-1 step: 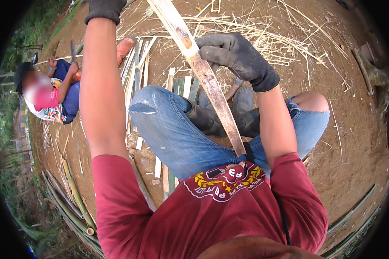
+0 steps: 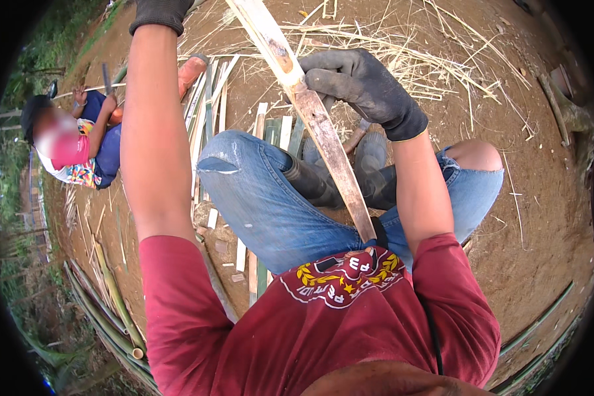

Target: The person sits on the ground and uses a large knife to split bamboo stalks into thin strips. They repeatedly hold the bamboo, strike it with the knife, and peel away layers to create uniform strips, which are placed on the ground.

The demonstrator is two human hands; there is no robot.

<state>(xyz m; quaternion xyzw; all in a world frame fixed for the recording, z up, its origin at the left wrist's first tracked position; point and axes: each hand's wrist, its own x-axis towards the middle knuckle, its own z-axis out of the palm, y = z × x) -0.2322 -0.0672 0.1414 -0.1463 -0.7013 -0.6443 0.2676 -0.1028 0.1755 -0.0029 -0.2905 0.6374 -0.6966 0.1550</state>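
A long split-bamboo strip (image 2: pixel 323 122), pale inside with brown stained patches, runs slantwise from the top edge down to my lap. My right hand (image 2: pixel 366 89), in a dark grey glove, pinches its right side near the middle, thumb and fingers closed. My left hand (image 2: pixel 160 14), in a black glove, is at the top edge, left of the strip. Its fingers are cut off by the frame, so their hold is hidden. Below the right hand, a brown wooden handle (image 2: pixel 355 140) shows between my boots (image 2: pixel 317 181); the rest of it is hidden.
Bamboo slats (image 2: pixel 208 119) lie on the dirt beside my left knee. Thin shavings (image 2: pixel 429 63) are scattered ahead. To the left sits another person (image 2: pixel 79 142), holding a dark blade-like tool (image 2: pixel 105 78). Bamboo poles (image 2: pixel 115 297) lie at lower left.
The other person's blade-like tool has shifted slightly to the left. My hands and the bamboo strip stay in nearly the same place.
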